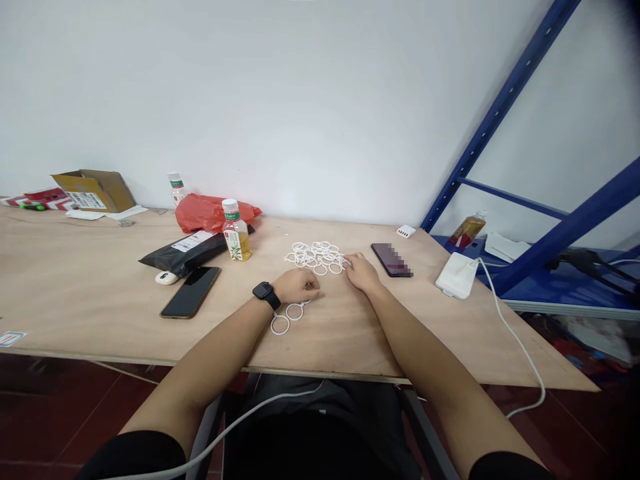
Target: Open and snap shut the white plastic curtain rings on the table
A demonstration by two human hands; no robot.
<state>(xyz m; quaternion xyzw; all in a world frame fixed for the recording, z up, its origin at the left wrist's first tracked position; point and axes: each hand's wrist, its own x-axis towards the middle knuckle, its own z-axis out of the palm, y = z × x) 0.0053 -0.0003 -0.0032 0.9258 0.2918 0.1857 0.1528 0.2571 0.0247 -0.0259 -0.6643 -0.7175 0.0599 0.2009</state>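
A loose pile of thin white rings [320,269] lies on the wooden table in front of me, several of them overlapping. At the pile's right edge, my right hand [362,272] has its fingers closed on the rim of a white ring. My left hand [299,287] rests just before the pile with its fingers curled; what they hold, if anything, is hidden. Below that hand, beside the black watch [267,295] on my wrist, a short joined chain of white rings [281,325] lies on the table, its upper end close to my fingertips.
Left of my hands are a drink bottle [236,233], a phone [191,292], a white earbud case [166,277], a black parcel [175,257] and a red bag [200,212]. To the right lie another phone [391,260] and a white power bank [457,275] with a cable. A blue rack [495,113] stands beyond.
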